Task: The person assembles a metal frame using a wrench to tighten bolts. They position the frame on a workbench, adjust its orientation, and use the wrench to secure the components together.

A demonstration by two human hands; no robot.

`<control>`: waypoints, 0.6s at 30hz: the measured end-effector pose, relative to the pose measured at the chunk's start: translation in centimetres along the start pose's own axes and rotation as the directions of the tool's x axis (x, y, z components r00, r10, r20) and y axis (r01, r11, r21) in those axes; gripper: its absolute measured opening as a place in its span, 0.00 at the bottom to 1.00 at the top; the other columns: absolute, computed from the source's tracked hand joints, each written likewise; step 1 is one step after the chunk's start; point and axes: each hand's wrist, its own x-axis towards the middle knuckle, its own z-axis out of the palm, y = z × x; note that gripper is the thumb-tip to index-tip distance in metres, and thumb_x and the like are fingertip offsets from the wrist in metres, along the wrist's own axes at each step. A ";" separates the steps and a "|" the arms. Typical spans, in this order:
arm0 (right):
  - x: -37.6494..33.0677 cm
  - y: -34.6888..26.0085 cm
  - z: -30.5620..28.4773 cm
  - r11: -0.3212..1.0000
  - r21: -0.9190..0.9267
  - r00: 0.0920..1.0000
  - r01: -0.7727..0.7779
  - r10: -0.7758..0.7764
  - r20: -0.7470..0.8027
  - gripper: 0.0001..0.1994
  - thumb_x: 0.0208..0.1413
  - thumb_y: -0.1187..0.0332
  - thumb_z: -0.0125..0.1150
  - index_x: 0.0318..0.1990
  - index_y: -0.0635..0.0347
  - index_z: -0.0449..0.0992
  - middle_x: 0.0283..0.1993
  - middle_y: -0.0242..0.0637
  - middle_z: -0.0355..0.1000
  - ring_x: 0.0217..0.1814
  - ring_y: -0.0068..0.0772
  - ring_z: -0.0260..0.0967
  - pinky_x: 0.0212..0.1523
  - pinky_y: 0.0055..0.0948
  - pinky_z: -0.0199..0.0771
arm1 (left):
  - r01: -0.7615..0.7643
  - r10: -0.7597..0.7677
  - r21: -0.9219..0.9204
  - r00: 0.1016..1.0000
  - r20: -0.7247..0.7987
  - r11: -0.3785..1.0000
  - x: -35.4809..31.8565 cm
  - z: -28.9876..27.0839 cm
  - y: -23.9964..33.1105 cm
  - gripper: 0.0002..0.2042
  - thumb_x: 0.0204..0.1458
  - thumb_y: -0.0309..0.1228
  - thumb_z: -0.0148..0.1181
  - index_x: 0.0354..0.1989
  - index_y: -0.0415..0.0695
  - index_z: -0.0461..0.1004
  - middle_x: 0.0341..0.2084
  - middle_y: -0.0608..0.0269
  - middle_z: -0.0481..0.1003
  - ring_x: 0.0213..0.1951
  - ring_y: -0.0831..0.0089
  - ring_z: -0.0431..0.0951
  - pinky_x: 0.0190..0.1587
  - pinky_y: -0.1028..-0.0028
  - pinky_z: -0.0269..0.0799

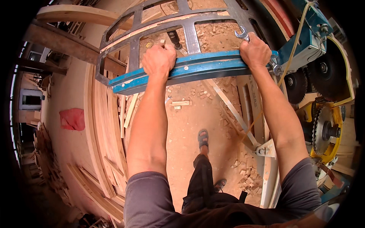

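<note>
A blue metal rail (207,65) crosses in front of me along the near edge of a dark slotted metal frame (191,36). My left hand (157,60) is closed over the rail's left part. Toward its right end, my right hand (255,52) is closed around a shiny spanner (242,34) and rests on the rail. One open jaw of the spanner sticks out above that fist; its other end shows below, beside the wrist. Both sets of fingertips are partly hidden.
Toothed saw blades (322,129) with a yellow guard (336,146) stand close at the right, beneath a blue machine arm (304,47). Long planks (108,125) lie at the left, near a red cloth (72,119). Wood offcuts (251,180) litter the floor by my feet.
</note>
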 end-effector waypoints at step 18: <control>-0.3 -2.7 0.3 0.998 -0.042 0.999 -0.046 0.046 0.002 0.09 0.50 0.61 0.55 0.34 0.53 0.76 0.36 0.46 0.80 0.40 0.56 0.78 0.42 0.53 0.75 | -0.017 0.017 0.014 1.000 0.009 1.000 1.3 -0.3 -2.5 0.21 0.55 0.45 0.52 0.38 0.42 0.85 0.34 0.41 0.82 0.42 0.45 0.83 0.49 0.54 0.77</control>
